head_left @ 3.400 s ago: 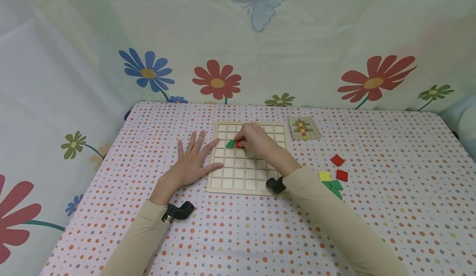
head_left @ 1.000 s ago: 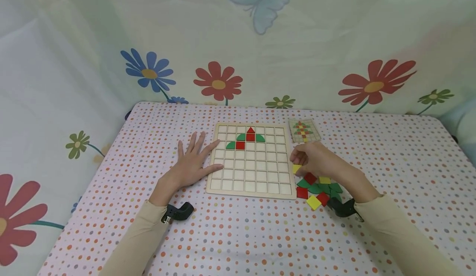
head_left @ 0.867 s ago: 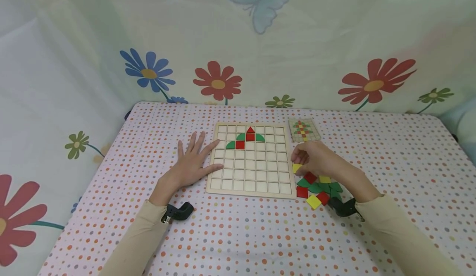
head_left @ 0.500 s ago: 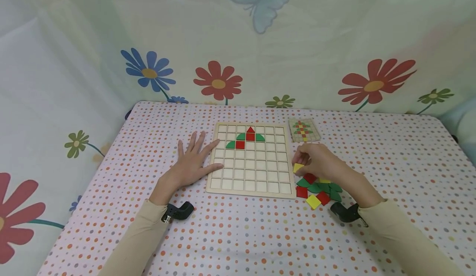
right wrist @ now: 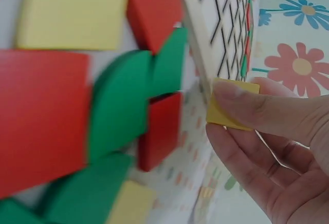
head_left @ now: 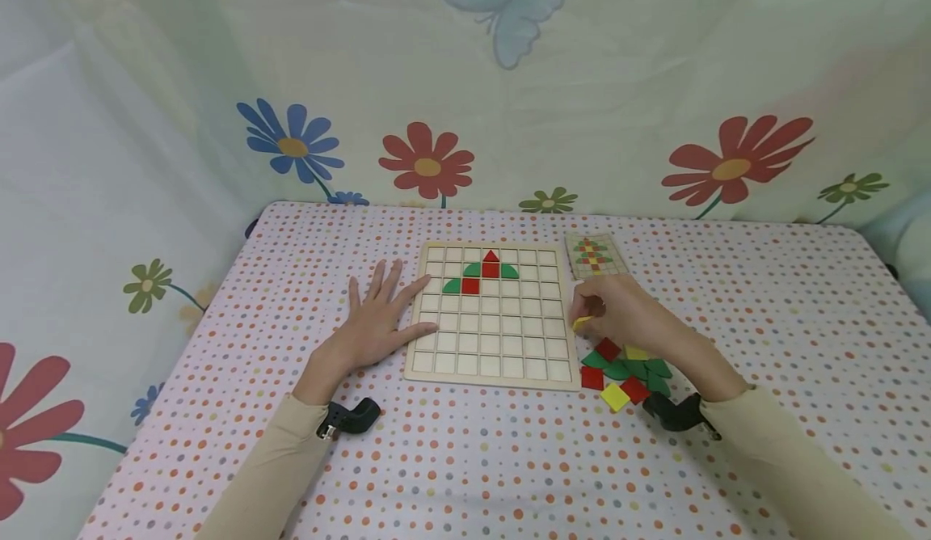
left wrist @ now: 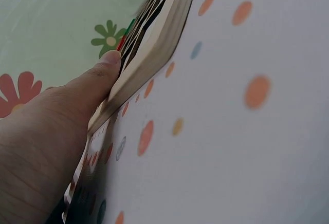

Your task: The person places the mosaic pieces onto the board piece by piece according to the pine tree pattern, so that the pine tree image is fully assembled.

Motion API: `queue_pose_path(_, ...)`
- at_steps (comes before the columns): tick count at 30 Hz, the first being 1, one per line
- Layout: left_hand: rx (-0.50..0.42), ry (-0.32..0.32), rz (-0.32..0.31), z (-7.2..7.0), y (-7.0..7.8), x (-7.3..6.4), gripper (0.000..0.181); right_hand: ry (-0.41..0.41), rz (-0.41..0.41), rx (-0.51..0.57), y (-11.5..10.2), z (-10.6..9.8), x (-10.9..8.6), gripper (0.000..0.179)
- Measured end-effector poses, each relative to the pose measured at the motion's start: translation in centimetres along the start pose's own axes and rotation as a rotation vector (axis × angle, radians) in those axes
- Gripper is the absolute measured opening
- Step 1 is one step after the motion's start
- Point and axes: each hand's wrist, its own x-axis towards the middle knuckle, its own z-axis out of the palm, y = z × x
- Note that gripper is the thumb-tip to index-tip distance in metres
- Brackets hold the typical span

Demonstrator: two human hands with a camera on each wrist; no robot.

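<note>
My left hand (head_left: 374,326) lies with spread fingers at the left edge of the wooden grid board (head_left: 502,368), thumb and index finger on its rim. In the left wrist view the thumb (left wrist: 100,75) rests on the frame. Just off the board's right edge, my right hand (head_left: 618,310) pinches a yellow square tile (right wrist: 217,113) between thumb and fingers; the tile is tilted in the head view. On the board sit a red triangle (head_left: 490,256), two red squares, one of them a red square tile (head_left: 470,286), and green curved-edge tiles, including one green tile (head_left: 510,272) on the right.
Below my right hand lies a loose heap of red, green and yellow tiles, with a yellow tile (head_left: 615,397) at its front and a red tile (head_left: 591,377) by the board's corner. A pattern card (head_left: 618,263) showing a tree lies behind. A dotted cloth (head_left: 451,459) covers the table.
My right hand has left the red square on the board and moved right to the heap, where it now holds a yellow tile, lately turned nearly edge-on. My left hand stays put.
</note>
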Motion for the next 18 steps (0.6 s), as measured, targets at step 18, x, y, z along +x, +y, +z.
queue_pose_path(18,-0.008,0.004,0.003,-0.2,0.2,-0.1,0.084,0.081,-0.148,0.062,-3.8,1.7,7.7,0.012)
